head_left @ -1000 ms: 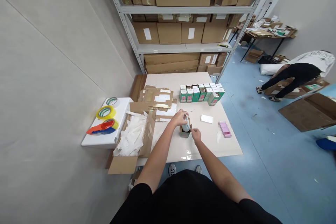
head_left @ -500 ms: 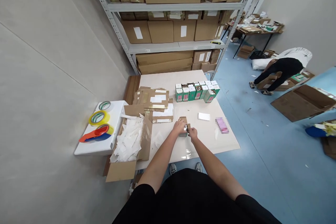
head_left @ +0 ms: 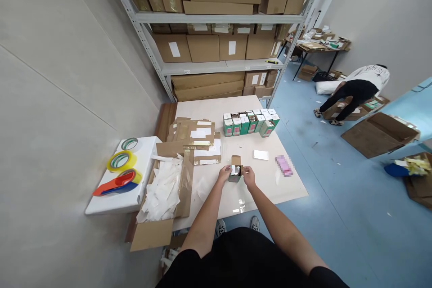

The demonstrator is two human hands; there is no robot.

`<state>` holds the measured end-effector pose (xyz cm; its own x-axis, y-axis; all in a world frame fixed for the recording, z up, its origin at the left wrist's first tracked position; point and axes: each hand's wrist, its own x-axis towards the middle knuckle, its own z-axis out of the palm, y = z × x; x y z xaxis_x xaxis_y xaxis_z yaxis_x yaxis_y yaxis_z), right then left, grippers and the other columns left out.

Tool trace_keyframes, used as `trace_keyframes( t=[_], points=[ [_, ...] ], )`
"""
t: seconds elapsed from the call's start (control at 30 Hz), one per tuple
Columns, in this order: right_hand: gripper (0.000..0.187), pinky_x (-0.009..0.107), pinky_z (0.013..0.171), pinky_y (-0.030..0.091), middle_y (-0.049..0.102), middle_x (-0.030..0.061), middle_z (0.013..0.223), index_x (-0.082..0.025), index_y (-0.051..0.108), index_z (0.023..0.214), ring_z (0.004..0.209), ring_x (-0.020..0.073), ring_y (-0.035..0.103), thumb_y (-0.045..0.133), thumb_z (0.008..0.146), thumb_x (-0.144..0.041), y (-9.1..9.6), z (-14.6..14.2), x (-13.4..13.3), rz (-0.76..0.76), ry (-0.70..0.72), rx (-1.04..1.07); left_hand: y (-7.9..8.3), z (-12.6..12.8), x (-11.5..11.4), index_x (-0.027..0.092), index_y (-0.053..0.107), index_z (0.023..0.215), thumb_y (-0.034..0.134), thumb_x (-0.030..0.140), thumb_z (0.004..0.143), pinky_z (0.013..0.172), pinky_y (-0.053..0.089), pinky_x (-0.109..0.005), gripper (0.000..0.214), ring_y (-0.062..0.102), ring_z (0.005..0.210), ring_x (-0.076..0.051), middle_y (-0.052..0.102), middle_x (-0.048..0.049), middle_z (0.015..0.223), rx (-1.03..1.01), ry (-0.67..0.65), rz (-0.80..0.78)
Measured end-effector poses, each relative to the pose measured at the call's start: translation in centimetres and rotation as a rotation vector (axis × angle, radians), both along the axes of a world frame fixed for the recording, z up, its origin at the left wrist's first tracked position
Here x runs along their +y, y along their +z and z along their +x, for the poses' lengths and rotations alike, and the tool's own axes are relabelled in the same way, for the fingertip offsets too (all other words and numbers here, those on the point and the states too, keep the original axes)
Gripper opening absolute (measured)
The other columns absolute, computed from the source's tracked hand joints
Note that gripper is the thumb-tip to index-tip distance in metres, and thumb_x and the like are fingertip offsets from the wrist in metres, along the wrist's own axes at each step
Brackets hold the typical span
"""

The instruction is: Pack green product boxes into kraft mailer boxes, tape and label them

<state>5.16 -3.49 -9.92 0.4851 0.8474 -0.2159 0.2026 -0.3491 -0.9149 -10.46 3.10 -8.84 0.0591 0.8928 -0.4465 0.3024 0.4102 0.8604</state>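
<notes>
A small open carton (head_left: 235, 178) stands upright on the table in front of me, its brown back flap raised. Something white and shiny shows inside it, too small to make out. My left hand (head_left: 224, 174) is closed at the carton's left side, fingertips on its upper edge. On the opposite side, my right hand (head_left: 249, 175) pinches the right-hand flap. Beyond them a flat white box (head_left: 261, 155) lies on the table, with a blurred pink item (head_left: 284, 165) to its right. Several green-and-white cartons (head_left: 244, 125) stand in rows farther back.
Flattened cardboard (head_left: 202, 134) is stacked at the left of the table (head_left: 266, 189). A cardboard box of white paper (head_left: 184, 189) is beside it, near tape rolls (head_left: 121, 161) on a white block. Shelving (head_left: 216, 68) stands behind. A person (head_left: 362, 83) bends over boxes at right.
My left hand has moved off the carton's top to its left side, uncovering the opening and raised back flap. My right hand stays at the right flap. The view has tilted slightly.
</notes>
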Motion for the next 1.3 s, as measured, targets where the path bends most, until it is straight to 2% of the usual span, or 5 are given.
trace_keyframes(
  t=[0.27,0.6,0.87,1.13,1.3],
  points=[
    [0.045,0.037,0.090,0.057,0.078,0.0032,0.110,-0.032,0.066,0.130,0.099,0.0257,0.075,0.064,0.086,-0.026,0.6,-0.6,-1.8,-0.096,0.325,-0.282,-0.4,0.4,1.2,0.020,0.070,0.115,0.073,0.014,0.075,0.114,0.044,-0.042,0.040,0.060,0.131,-0.026,0.069,-0.0100,0.133,-0.133,-0.066,0.123],
    [0.046,0.040,0.083,0.060,0.069,0.0094,0.129,-0.025,0.054,0.130,0.102,0.0257,0.073,0.058,0.086,-0.040,1.0,-0.6,-3.1,0.100,0.142,-0.240,-0.4,-2.3,-1.4,0.020,0.067,0.111,0.077,0.011,0.063,0.105,0.051,-0.040,0.050,0.062,0.127,-0.030,0.064,-0.0107,0.139,-0.319,-0.211,0.118],
    [0.038,0.040,0.087,0.059,0.067,0.0110,0.130,-0.024,0.062,0.127,0.104,0.0242,0.070,0.046,0.094,-0.035,-0.8,-0.6,-3.6,0.176,0.234,-0.309,-0.3,-1.6,-1.8,0.020,0.067,0.107,0.068,0.011,0.072,0.109,0.050,-0.044,0.036,0.067,0.124,-0.028,0.071,-0.0101,0.127,-0.256,-0.290,0.153],
    [0.034,0.041,0.090,0.060,0.073,0.0058,0.124,-0.028,0.067,0.122,0.106,0.0253,0.072,0.051,0.093,-0.032,-1.6,-0.9,-3.6,0.068,0.269,-0.306,-0.4,-1.9,-2.6,0.023,0.065,0.127,0.067,0.015,0.077,0.108,0.051,-0.042,0.050,0.068,0.118,-0.026,0.071,-0.0086,0.130,-0.102,-0.328,0.180],
    [0.062,0.037,0.092,0.061,0.074,0.0021,0.128,-0.031,0.059,0.139,0.119,0.0228,0.071,0.051,0.080,-0.015,-1.6,-1.7,-3.5,0.001,0.280,-0.182,0.2,-2.2,-2.8,0.027,0.061,0.138,0.068,0.014,0.075,0.104,0.052,-0.041,0.064,0.070,0.109,-0.025,0.075,-0.0048,0.122,-0.062,-0.335,0.152]
  ],
)
